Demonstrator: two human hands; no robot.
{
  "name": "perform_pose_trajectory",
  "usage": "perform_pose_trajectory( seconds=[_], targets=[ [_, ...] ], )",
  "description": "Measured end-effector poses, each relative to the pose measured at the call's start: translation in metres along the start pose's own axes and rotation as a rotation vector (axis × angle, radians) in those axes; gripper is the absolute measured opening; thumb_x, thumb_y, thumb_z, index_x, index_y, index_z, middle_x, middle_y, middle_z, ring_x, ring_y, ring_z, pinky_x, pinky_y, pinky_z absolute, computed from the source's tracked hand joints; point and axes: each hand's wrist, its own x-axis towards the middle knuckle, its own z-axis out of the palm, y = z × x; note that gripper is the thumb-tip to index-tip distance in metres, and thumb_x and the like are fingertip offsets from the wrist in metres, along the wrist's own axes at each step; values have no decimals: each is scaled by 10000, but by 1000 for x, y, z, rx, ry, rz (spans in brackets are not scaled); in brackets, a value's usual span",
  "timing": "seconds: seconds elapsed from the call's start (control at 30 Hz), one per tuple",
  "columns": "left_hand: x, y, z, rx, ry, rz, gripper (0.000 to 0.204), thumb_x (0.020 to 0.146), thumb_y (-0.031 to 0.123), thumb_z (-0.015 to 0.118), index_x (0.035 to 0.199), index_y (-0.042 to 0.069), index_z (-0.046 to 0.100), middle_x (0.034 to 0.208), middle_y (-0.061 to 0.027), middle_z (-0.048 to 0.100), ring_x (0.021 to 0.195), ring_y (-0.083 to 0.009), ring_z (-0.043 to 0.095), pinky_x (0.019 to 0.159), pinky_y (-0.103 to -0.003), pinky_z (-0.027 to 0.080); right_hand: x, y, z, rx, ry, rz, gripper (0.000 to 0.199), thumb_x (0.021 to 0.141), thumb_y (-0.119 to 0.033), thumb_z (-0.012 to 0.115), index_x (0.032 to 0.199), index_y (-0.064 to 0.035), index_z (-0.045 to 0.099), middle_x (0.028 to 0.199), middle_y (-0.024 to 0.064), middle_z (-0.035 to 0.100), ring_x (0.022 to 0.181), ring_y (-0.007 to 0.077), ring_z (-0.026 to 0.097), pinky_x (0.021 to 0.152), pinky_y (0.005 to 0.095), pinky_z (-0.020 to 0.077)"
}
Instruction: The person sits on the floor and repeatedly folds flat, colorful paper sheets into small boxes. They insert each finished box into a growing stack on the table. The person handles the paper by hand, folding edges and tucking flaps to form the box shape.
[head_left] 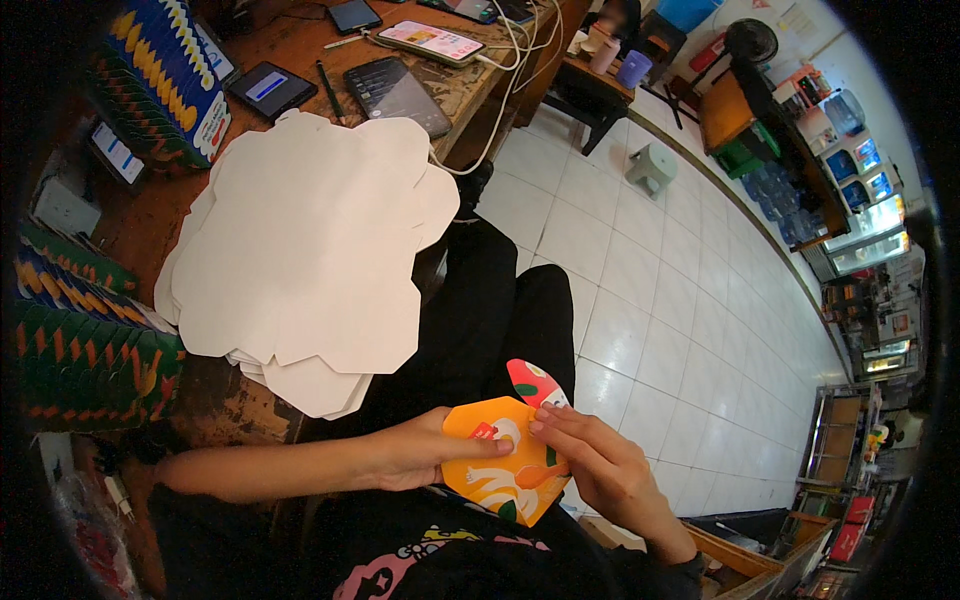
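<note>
Above my lap I hold a folded printed card [470, 450], orange with white and green drawings and a cut, angular outline. A red, rounded flap [530, 380] sticks up past its upper right edge. My left hand [425, 452] grips the card from the left, thumb flat on its front and the other fingers behind. At the card's right edge my right hand [605, 465] pinches, its fingers bent over the front near the flap; its thumb is hidden. Beyond my left forearm lies a pile of white die-cut card sheets [310, 240] with scalloped edges, overhanging the table.
Rows of folded printed cards in green, blue and yellow stand at the left [90, 360] and far left [155, 75] of the wooden table [235, 405]. Several phones, a pen [328, 90] and white cables [515, 75] lie behind the pile. A grey stool [652, 168] stands on the tiled floor.
</note>
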Motion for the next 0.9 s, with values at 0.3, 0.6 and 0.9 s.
perform_pose_trajectory(
  seconds=[0.3,0.6,0.9],
  targets=[
    [-1,0,2,84,-24,45,462,839,196,643,1202,-12,445,1106,-97,561,1015,-158,579,858,-290,505,-2,12,-14,-208,-249,-145,373,760,-47,602,1130,-93,578,1217,170,491,927,256,620,723,321,547],
    [-5,6,3,128,-19,94,438,849,189,629,1209,4,460,1112,-90,570,1015,-155,576,875,-295,487,3,16,-17,-61,-183,-122,368,763,-56,656,1118,-119,587,1227,148,499,955,236,602,715,298,534],
    [-7,4,5,475,-100,90,421,844,340,628,1104,16,561,963,-56,620,879,-115,583,771,-251,465,13,26,-22,814,-237,293,598,749,-76,713,1247,-69,382,1207,79,459,1150,179,435,942,344,355]
  ],
)
